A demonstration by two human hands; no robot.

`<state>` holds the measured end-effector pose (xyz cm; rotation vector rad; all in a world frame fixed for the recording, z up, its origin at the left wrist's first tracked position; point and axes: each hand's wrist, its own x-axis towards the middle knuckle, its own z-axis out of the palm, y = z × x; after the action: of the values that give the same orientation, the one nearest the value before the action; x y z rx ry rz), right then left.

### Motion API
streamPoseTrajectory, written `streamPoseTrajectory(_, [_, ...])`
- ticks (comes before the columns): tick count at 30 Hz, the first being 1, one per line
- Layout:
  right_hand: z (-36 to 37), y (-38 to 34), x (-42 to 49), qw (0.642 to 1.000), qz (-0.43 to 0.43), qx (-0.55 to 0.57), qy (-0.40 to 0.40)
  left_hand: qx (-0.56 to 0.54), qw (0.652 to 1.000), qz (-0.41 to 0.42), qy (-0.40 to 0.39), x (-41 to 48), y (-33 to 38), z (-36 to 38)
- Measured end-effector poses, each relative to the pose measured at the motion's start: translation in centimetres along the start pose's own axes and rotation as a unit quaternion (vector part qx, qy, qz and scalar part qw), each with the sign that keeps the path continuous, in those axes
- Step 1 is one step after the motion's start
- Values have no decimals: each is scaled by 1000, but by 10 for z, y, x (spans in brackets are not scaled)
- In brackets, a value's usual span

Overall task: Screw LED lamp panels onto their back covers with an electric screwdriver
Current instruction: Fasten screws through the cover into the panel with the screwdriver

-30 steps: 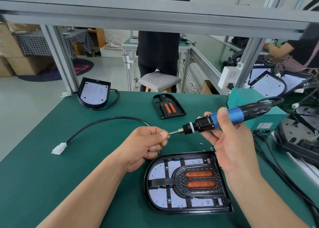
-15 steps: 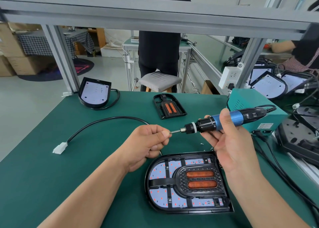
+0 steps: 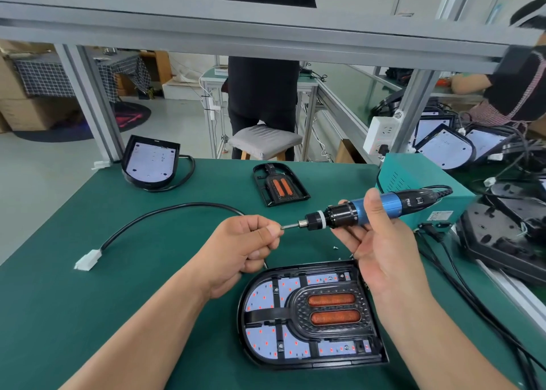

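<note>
On the green surface point(image 3: 88, 315), just below both hands and closest under the right wrist: LED lamp panel point(image 3: 266, 298) seated face-up in its black back cover point(image 3: 240, 315). Long axis left to right, rounded end toward the left forearm, straight edge beneath the right forearm. White board dotted red, two orange bars in a ribbed black centre.

Above it, held level in the air: electric screwdriver point(image 3: 339, 216), nose pointing from right hand toward left, roughly along the panel's own axis. Probably needs tipping nose-down before any screw hole can be reached.

Right hand point(image 3: 381, 250) wrapped round the blue barrel, thumb on top. Left hand point(image 3: 245, 247) curled, thumb and forefinger pinching the bit point(image 3: 291, 226) at its tip; likely seating a screw, too small to tell.

Between hands and panel, a loose screw point(image 3: 335, 247).
</note>
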<state>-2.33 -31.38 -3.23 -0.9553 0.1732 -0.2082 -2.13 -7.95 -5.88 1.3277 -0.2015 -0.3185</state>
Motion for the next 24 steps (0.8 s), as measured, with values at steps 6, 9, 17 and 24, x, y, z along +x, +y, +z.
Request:
streamPoseTrajectory(6, [-3,2,3,1000,8,3,8,-8,1000,3,4,0,1,3])
streamPoseTrajectory(9, [-4,3,5,1000,10,5,14,-20,1000,2,8,0,1,4])
streamPoseTrajectory(17, [-4,3,5,1000,13,8,12,-36,999,9,-1,0,0,3])
streamPoseTrajectory(24, [-3,2,3,1000,13,9,11,-52,998,-3,-20,0,1,1])
